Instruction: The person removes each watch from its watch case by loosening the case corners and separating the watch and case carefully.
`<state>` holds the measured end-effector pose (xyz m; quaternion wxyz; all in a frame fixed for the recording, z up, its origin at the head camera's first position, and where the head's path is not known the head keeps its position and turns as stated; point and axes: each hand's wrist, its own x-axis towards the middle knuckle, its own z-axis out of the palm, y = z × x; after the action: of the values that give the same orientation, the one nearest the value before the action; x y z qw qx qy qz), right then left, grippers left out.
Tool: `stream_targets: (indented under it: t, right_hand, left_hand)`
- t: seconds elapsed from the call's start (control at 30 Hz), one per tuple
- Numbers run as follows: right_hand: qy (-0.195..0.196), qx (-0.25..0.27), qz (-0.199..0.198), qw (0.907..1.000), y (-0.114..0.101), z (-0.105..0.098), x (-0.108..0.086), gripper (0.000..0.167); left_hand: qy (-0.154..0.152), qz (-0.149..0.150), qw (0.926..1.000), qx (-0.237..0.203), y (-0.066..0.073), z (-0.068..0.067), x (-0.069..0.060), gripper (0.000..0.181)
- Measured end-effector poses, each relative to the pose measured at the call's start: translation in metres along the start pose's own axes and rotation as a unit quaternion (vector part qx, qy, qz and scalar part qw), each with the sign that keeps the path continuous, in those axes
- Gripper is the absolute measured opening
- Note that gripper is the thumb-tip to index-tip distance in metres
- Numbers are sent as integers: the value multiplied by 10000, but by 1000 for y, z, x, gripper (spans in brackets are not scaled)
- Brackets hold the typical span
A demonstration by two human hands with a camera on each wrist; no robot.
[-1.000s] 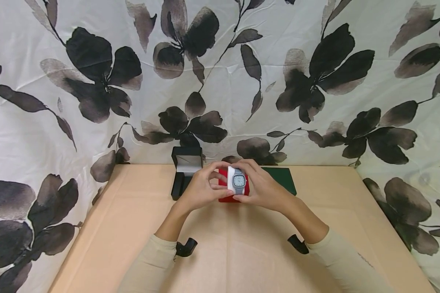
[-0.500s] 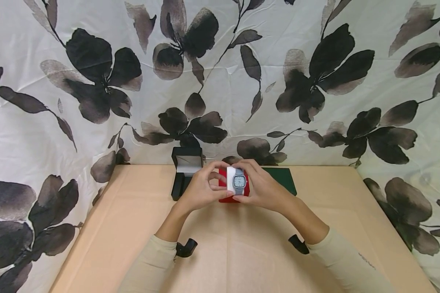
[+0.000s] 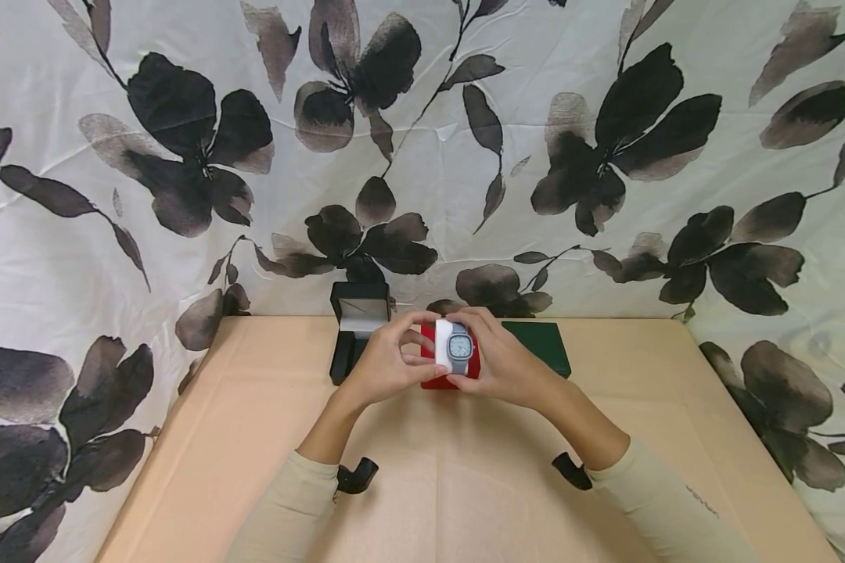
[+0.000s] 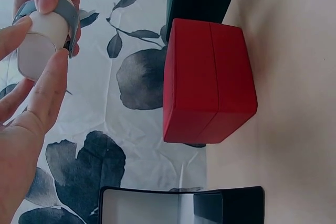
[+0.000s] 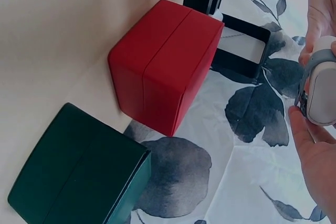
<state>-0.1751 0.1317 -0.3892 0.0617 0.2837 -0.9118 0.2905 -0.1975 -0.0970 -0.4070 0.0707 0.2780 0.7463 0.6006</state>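
The left hand point(image 3: 383, 367) pinches the pillow point(image 3: 441, 342), the right hand point(image 3: 503, 356) the watch point(image 3: 460, 347) round it (a loose grip could drop both).

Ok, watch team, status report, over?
Left hand, right hand: both holding white cushion. Grey watch: wrapped round it, held in the air. Red box: closed. Nothing seems in the way.

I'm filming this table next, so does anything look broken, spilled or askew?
Nothing stands out. The red box and green box sit closed; the black box stands open, without visible breakage. The watch wraps around its white cushion, with no damage showing.
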Motion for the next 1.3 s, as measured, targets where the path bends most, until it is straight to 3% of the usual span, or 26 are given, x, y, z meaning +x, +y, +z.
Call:
stream_targets:
  t: [0.3,0.7,1.3]
  right_hand:
    - [40,-87,-84,9999,0,0,-1,93]
    - [106,108,-248,9996,6,-3,-1,85]
    - [147,-18,-414,9990,10,-4,-4,82]
  left_hand:
    - [-80,10,10000,27,0,-2,1,70]
    - [-72,84,9998,-171,2,-2,2,70]
    - [-101,71,9999,4,1,0,1,68]
